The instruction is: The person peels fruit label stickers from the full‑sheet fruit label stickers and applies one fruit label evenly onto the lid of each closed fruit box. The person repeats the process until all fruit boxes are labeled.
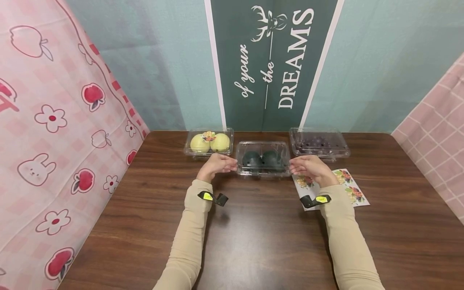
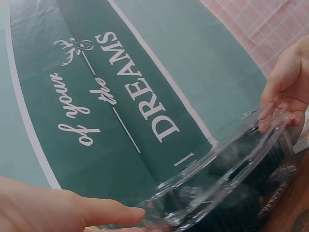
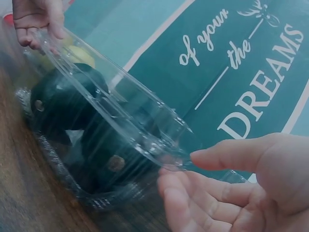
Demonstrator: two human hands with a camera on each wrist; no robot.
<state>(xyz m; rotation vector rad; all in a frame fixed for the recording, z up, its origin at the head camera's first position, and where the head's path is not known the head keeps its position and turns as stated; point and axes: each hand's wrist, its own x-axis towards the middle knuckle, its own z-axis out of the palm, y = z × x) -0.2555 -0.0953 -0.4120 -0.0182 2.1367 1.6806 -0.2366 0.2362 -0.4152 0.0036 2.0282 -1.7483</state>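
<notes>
A person's left hand (image 1: 217, 165) and right hand (image 1: 309, 166) pinch opposite ends of a clear plastic container (image 1: 261, 174) holding dark green fruits (image 1: 271, 158), toward the far side of the tabletop (image 1: 261, 241). Each grip is nearly closed, thumb and fingers on the rim, a hold that probably keeps the container level and leaves its lid unobstructed. Whether its base touches the wood, one cannot tell. Flanking it, perhaps set out as a row, stand a box of yellow fruits (image 1: 206, 153) and a box of dark purple fruit (image 1: 320, 153). A sticker sheet (image 1: 357, 195) lies partly beneath the right forearm, seemingly within easy reach.
</notes>
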